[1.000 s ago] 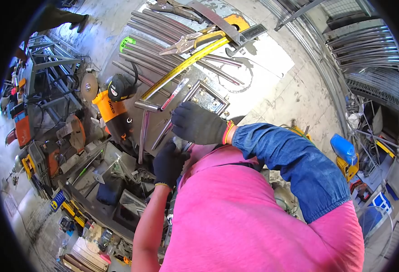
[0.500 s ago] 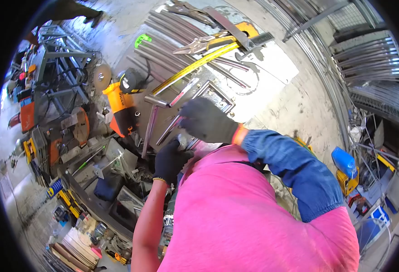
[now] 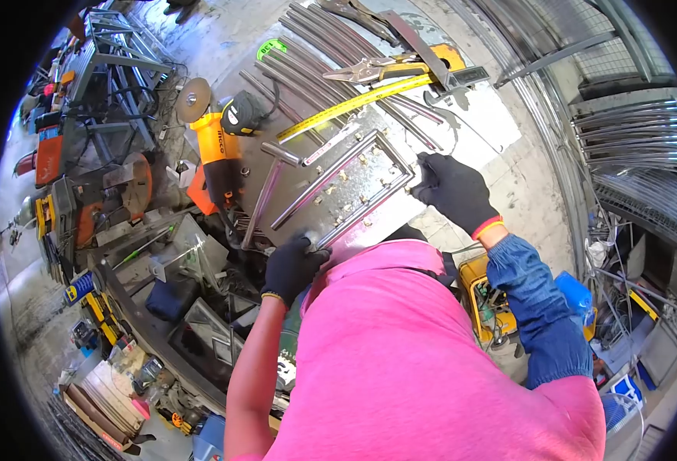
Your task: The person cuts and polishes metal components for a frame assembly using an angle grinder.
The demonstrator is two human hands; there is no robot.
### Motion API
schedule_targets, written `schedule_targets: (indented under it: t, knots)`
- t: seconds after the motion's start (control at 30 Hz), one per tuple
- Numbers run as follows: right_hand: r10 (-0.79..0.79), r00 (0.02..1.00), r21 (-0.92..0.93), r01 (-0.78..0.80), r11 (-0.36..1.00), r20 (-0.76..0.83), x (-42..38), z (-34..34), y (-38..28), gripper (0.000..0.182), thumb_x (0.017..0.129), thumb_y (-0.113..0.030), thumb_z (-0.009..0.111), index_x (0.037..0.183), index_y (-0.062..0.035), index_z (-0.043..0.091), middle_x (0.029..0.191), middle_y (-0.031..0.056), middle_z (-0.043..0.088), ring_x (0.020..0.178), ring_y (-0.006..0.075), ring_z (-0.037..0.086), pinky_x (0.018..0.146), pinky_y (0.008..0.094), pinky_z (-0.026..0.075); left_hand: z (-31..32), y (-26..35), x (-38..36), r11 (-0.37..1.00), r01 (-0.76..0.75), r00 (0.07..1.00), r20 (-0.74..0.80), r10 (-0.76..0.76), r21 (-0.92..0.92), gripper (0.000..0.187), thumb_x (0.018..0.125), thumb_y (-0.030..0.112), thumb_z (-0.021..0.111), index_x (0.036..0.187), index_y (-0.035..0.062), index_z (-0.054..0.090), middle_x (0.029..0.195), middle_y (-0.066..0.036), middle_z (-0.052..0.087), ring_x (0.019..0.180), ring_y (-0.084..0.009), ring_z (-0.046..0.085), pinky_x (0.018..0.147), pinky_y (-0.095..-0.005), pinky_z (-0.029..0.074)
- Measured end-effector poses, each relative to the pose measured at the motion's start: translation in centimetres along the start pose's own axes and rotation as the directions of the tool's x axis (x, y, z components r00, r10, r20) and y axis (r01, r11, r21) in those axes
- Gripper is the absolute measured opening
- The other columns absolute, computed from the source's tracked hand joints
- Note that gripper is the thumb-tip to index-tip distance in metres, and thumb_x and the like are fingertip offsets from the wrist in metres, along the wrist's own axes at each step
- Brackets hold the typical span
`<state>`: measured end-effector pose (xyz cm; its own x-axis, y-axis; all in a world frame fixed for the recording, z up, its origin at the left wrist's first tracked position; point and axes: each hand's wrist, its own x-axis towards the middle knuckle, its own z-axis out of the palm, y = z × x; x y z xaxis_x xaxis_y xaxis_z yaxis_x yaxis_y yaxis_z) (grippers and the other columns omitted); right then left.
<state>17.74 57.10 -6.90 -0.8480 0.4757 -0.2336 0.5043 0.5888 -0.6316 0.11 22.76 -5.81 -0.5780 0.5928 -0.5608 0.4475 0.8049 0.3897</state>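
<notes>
A three-sided frame of shiny metal tubes (image 3: 337, 178) lies on the grey work plate (image 3: 391, 221), with small light-coloured bits scattered inside it. My left hand (image 3: 296, 267), in a black glove, is closed around the near tube's lower end. At the frame's right corner, the curled fingers of my gloved right hand (image 3: 455, 190) close on the tubing; the fingertips are partly hidden. Left of the frame are a short tube (image 3: 281, 153) and a longer loose one (image 3: 262, 203). A yellow tape blade (image 3: 354, 107) stretches beyond the frame.
An orange angle grinder (image 3: 219, 150) and a tape measure case (image 3: 241, 114) lie at the left. Several tubes (image 3: 311, 73), locking pliers (image 3: 377, 69) and a square (image 3: 423, 48) sit farther back. Metal stands (image 3: 116, 65) are at far left; a yellow machine (image 3: 483, 300) is at right.
My right hand has moved right, from over the frame to its right corner, uncovering the tubes and the bits. My left hand stays at the near tube's lower end. The view has shifted slightly.
</notes>
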Motion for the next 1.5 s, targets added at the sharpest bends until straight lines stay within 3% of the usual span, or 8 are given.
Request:
schedule_targets:
  t: [0.4,0.53,0.6,0.73,0.9,1.03,1.33,1.5]
  knots:
    - [0.093,0.97,0.036,-0.103,0.994,0.227,2.1,-0.6,-1.2,0.086,0.077,-0.05,0.099,0.146,-0.0088,0.069,0.105,0.0096,0.08,0.098,0.0326,0.079,0.083,0.0446,0.061,0.3,-0.2,1.2,0.942,0.224,0.967,0.18,-0.182,-0.249,0.048,0.094,0.046,0.083,0.076,0.0007,0.083,0.058,-0.012,0.07,0.053,-0.0165,0.071,0.055,-0.0372,0.053]
    - [0.107,0.978,0.015,-0.111,0.994,0.177,2.2,-0.5,-1.9,0.071,0.076,-0.052,0.098,0.126,-0.0096,0.07,0.097,0.0075,0.076,0.092,0.0336,0.077,0.079,0.0473,0.059,0.6,0.0,1.4,0.965,0.192,0.978,0.116,-0.173,-0.177,0.047,0.093,0.044,0.085,0.076,0.0,0.083,0.058,-0.013,0.071,0.052,-0.0187,0.071,0.056,-0.0369,0.053]
    - [0.078,0.995,0.007,-0.078,0.997,0.061,2.3,-0.1,-2.2,0.069,0.077,-0.052,0.097,0.124,-0.0102,0.071,0.104,0.0105,0.079,0.097,0.0353,0.078,0.081,0.0478,0.061,0.0,0.6,1.4,0.936,0.297,0.948,0.177,-0.265,-0.189,0.05,0.086,0.05,0.088,0.118,0.0134,0.079,0.078,-0.016,0.077,0.079,-0.0365,0.079,0.072,-0.0487,0.058]
    - [0.196,0.959,0.003,-0.201,0.98,0.207,2.8,-0.8,-3.0,0.071,0.077,-0.053,0.096,0.128,-0.0095,0.071,0.11,0.0143,0.08,0.103,0.0375,0.079,0.084,0.0489,0.062,0.2,-0.2,1.9,0.947,0.293,0.94,0.221,-0.259,-0.136,0.067,0.085,0.047,0.09,0.141,0.0193,0.066,0.083,-0.016,0.078,0.078,-0.036,0.079,0.073,-0.0484,0.059]
    - [0.216,0.946,-0.082,-0.202,0.976,0.243,3.3,-1.0,-3.4,0.078,0.077,-0.053,0.097,0.135,-0.0091,0.067,0.111,0.0153,0.08,0.103,0.0382,0.079,0.086,0.0501,0.062,-0.7,-0.3,2.8,0.912,0.382,0.873,0.383,-0.302,-0.149,0.044,0.089,0.055,0.085,0.093,0.0115,0.086,0.08,-0.016,0.078,0.08,-0.0351,0.078,0.075,-0.0488,0.06]
    - [0.198,0.96,-0.082,-0.185,0.979,0.196,3.4,-0.3,-3.0,0.078,0.077,-0.053,0.097,0.133,-0.0098,0.065,0.109,0.0144,0.079,0.104,0.0379,0.079,0.087,0.0502,0.062,-0.6,-0.4,2.5,0.95,0.275,0.923,0.319,-0.218,-0.147,0.036,0.094,0.036,0.086,0.086,0.0011,0.084,0.068,-0.012,0.075,0.055,-0.0189,0.073,0.059,-0.0385,0.058]
    - [0.27,0.919,-0.124,-0.244,0.962,0.289,3.6,0.0,-2.7,0.091,0.076,-0.059,0.098,0.146,-0.0107,0.065,0.111,0.0112,0.08,0.103,0.0354,0.079,0.087,0.0474,0.062,-0.1,0.1,2.5,0.999,0.046,0.979,0.2,-0.046,0.007,0.052,0.088,0.052,0.087,0.113,0.0068,0.083,0.078,-0.019,0.075,0.082,-0.0415,0.077,0.075,-0.0505,0.059]
    - [0.236,0.942,-0.079,-0.224,0.971,0.24,3.4,-0.3,-3.0,0.078,0.08,-0.057,0.095,0.134,-0.0091,0.067,0.112,0.0143,0.079,0.103,0.0382,0.079,0.088,0.0497,0.062,-0.7,1.0,2.4,0.993,0.1,0.981,0.158,-0.109,0.064,0.053,0.092,0.059,0.08,0.082,0.0073,0.084,0.105,-0.018,0.082,0.092,-0.0397,0.079,0.084,-0.052,0.063]
